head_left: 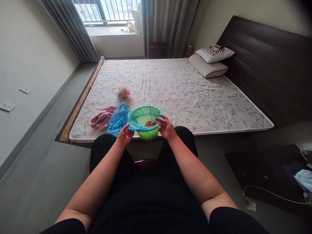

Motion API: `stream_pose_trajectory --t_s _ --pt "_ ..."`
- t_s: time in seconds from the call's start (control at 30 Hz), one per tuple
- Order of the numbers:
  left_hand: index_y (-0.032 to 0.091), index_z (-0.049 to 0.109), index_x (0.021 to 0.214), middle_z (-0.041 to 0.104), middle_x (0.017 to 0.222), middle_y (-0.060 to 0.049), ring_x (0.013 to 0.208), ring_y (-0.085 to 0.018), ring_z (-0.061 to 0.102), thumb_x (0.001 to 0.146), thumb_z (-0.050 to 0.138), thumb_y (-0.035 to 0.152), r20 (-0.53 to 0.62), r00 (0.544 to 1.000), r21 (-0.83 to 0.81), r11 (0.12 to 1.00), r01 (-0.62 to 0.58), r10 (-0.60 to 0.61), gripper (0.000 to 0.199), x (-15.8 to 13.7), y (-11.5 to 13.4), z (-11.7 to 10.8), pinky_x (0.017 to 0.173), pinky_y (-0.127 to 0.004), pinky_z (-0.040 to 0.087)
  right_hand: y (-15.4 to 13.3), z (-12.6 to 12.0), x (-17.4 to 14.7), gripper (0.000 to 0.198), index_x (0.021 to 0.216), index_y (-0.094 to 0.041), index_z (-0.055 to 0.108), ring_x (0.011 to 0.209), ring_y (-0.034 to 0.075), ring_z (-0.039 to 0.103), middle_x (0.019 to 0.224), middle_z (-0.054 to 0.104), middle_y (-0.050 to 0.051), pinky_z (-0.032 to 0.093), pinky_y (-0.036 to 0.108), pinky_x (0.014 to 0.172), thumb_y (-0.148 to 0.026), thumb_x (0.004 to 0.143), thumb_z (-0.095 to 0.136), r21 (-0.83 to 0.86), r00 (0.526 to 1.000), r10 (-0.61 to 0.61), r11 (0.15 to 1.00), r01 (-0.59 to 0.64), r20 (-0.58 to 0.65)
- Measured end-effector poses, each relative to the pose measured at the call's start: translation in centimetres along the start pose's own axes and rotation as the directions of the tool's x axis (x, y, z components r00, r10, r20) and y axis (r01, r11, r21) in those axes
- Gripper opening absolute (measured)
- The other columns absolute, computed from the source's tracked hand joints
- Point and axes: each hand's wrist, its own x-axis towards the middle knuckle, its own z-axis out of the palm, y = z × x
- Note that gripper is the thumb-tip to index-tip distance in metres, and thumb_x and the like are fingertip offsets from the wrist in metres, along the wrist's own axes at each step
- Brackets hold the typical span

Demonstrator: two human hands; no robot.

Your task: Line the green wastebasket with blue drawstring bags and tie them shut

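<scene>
A light green woven basket [147, 135] stands at the near edge of the mattress, in front of my knees. Thin blue-green plastic [136, 120] lines it and folds over its rim. Something orange-brown [150, 123] lies inside, too small to name. My left hand [124, 134] pinches the plastic at the left of the rim. At the right side, my right hand [167, 127] holds the end of a thin red string [146, 127] between thumb and fingers, some fingers spread. That string stretches between both hands across the basket's near side.
Left of the basket lie a crumpled blue plastic bag [120, 117] and a pink towel [103, 118]. Farther back on the mattress [170, 87] is a clear bag with orange contents [123, 92]. Pillows [208, 65] rest by the dark headboard [263, 52]. A dark low table [268, 169] stands right.
</scene>
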Motion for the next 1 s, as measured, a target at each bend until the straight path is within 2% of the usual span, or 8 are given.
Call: stream_pose_trajectory --t_s 0.13,0.27,0.37,0.5,0.73,0.8,0.9,1.0 --pt "0.018 0.066 0.096 0.074 0.074 0.001 0.062 -0.013 0.074 0.109 0.061 0.015 -0.020 1.000 0.043 0.999 -0.023 0.024 0.014 -0.5 0.1 0.3 0.073 -0.027 0.069 0.0 -0.3 0.3 0.029 0.116 -0.023 0.067 0.054 0.010 0.060 0.101 0.085 0.004 0.049 0.019 0.050 -0.015 0.089 0.063 0.001 0.996 -0.059 0.998 0.059 -0.068" --pt "0.017 0.065 0.095 0.071 0.073 0.000 0.056 -0.013 0.070 0.101 0.070 0.013 -0.070 0.996 0.174 0.983 -0.049 0.062 0.008 -0.5 0.2 0.4 0.057 -0.024 0.064 -0.4 -0.3 0.0 0.025 0.116 -0.022 0.067 0.061 0.012 0.068 0.099 0.084 0.004 0.051 0.019 0.049 -0.018 0.092 0.061 0.072 0.987 -0.005 0.997 0.017 -0.158" --pt "0.017 0.062 0.089 0.061 0.066 0.004 0.047 -0.010 0.059 0.098 0.072 0.014 -0.104 0.988 0.299 0.951 -0.075 0.111 0.014 -0.1 0.2 0.1 0.045 -0.020 0.055 -0.6 -0.1 -0.3 0.018 0.111 -0.023 0.065 0.052 0.010 0.059 0.089 0.080 0.001 0.045 0.019 0.044 -0.018 0.095 0.059 0.107 0.978 0.036 0.994 -0.014 -0.204" --pt "0.017 0.065 0.093 0.061 0.069 0.003 0.050 -0.013 0.061 0.091 0.079 0.019 -0.092 0.989 0.443 0.894 -0.066 0.118 0.014 0.3 0.1 -0.6 0.043 -0.021 0.053 -1.1 -0.3 -0.1 0.005 0.102 -0.024 0.057 0.045 0.008 0.043 0.082 0.075 -0.002 0.037 0.017 0.039 -0.020 0.100 0.054 0.166 0.951 0.081 0.986 -0.032 -0.300" --pt "0.014 0.072 0.099 0.066 0.071 0.001 0.053 -0.014 0.060 0.080 0.082 0.021 0.011 0.995 0.639 0.765 -0.087 0.103 0.023 0.9 0.0 -2.2 0.046 -0.023 0.051 -2.7 -2.8 1.1 0.009 0.097 -0.026 0.043 0.047 0.008 0.042 0.083 0.067 0.001 0.038 0.013 0.039 -0.020 0.100 0.048 0.252 0.884 0.214 0.961 -0.114 -0.416" --pt "0.014 0.076 0.117 0.074 0.080 -0.001 0.058 -0.015 0.065 0.077 0.083 0.022 0.069 0.989 0.669 0.729 -0.142 0.128 0.041 1.1 -0.1 -2.5 0.053 -0.024 0.055 -3.3 -3.1 1.2 0.007 0.098 -0.026 0.041 0.051 0.007 0.046 0.091 0.070 0.005 0.042 0.013 0.041 -0.022 0.101 0.047 0.273 0.887 0.226 0.955 -0.119 -0.402" --pt "0.017 0.076 0.139 0.084 0.114 -0.006 0.090 -0.019 0.077 0.073 0.083 0.021 0.166 0.968 0.677 0.692 -0.249 0.187 0.066 1.7 -0.4 -2.7 0.079 -0.027 0.063 -4.6 -2.8 1.6 0.007 0.103 -0.026 0.039 0.059 0.008 0.054 0.101 0.072 0.010 0.047 0.013 0.044 -0.027 0.104 0.047 0.286 0.903 0.226 0.950 -0.122 -0.365" --pt "0.016 0.073 0.149 0.078 0.144 -0.010 0.118 -0.028 0.077 0.071 0.084 0.025 0.250 0.950 0.717 0.624 -0.311 0.186 0.079 2.4 -1.0 -3.1 0.104 -0.037 0.062 -6.0 -1.9 2.8 0.007 0.104 -0.027 0.037 0.065 0.010 0.061 0.100 0.067 0.007 0.048 0.012 0.046 -0.031 0.106 0.043 0.249 0.909 0.185 0.964 -0.093 -0.374"
